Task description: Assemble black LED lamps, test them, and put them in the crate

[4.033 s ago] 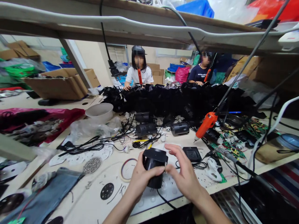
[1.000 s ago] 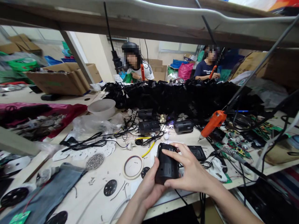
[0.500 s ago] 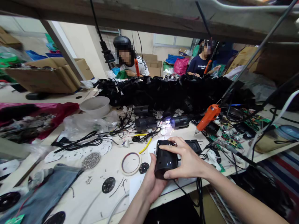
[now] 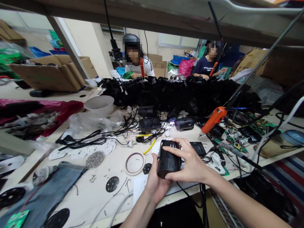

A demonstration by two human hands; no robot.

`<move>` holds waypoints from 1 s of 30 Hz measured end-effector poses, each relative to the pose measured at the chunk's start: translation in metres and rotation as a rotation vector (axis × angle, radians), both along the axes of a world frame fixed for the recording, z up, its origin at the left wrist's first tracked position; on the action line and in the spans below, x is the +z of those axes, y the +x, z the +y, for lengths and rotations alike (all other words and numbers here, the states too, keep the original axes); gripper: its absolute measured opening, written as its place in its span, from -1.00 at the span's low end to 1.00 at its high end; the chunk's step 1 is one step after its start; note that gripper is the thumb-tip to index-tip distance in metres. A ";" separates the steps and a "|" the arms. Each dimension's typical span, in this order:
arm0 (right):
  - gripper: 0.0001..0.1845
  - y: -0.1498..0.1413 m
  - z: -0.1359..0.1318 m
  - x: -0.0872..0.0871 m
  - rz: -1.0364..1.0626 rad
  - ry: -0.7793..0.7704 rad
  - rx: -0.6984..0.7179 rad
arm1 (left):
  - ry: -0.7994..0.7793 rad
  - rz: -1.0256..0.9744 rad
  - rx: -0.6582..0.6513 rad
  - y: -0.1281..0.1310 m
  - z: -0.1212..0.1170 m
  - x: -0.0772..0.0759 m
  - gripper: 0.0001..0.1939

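Black housing turned, left hand beneath

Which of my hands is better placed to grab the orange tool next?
Probably your right hand: it's nearer the tool and holds the black case at its right side, while your left hand cradles it from below.

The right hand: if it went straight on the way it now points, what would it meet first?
The right hand would likely meet the black, cylindrical, plastic-looking housing, which it touches now; depth beyond is unclear.
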State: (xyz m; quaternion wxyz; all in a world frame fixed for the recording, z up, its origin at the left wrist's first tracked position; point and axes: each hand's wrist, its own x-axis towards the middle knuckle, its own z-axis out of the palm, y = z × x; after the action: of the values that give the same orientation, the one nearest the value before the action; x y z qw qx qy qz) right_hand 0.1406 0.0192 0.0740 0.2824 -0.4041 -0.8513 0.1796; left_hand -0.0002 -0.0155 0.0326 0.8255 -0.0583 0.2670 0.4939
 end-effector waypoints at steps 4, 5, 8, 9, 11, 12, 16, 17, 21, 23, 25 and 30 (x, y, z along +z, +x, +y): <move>-0.17 0.000 0.000 0.000 0.010 0.043 0.003 | -0.045 0.015 0.011 0.002 0.000 0.005 -0.43; -0.18 0.000 0.000 0.000 0.013 0.048 0.003 | -0.056 0.022 0.017 0.003 0.001 0.006 -0.45; -0.19 -0.001 0.000 0.001 0.033 0.066 0.007 | -0.071 0.039 0.030 0.004 0.002 0.007 -0.51; -0.20 -0.001 -0.001 0.001 0.042 0.074 0.008 | -0.072 0.042 0.031 0.004 0.002 0.007 -0.52; -0.20 -0.002 -0.001 0.000 0.061 0.086 0.005 | -0.073 0.050 0.034 0.004 0.002 0.006 -0.53; -0.20 -0.002 -0.001 0.000 0.069 0.089 0.001 | -0.074 0.051 0.036 0.004 0.002 0.006 -0.53; -0.19 -0.001 -0.001 0.000 0.083 0.034 -0.013 | -0.050 0.040 0.043 0.005 0.002 0.001 -0.52; -0.19 0.000 -0.001 0.000 0.083 0.008 -0.015 | -0.040 0.036 0.045 0.006 0.003 0.000 -0.52; -0.20 0.003 0.001 0.002 0.063 -0.013 -0.005 | 0.020 0.025 0.013 0.004 0.004 -0.004 -0.52; -0.18 0.005 0.002 0.002 0.039 0.001 0.007 | 0.083 0.003 -0.045 0.001 0.004 -0.006 -0.48; -0.17 0.007 0.003 0.002 0.025 -0.019 0.003 | 0.166 -0.029 -0.098 -0.003 0.003 -0.008 -0.40; -0.17 0.011 0.005 0.000 0.022 -0.096 -0.015 | 0.346 -0.044 -0.147 -0.008 -0.003 -0.017 -0.40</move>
State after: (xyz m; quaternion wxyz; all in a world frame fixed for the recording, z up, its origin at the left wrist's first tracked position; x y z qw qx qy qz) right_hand 0.1519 0.0247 0.0741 0.2733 -0.4216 -0.8356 0.2223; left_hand -0.0083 -0.0185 0.0151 0.8628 0.0932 0.1636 0.4693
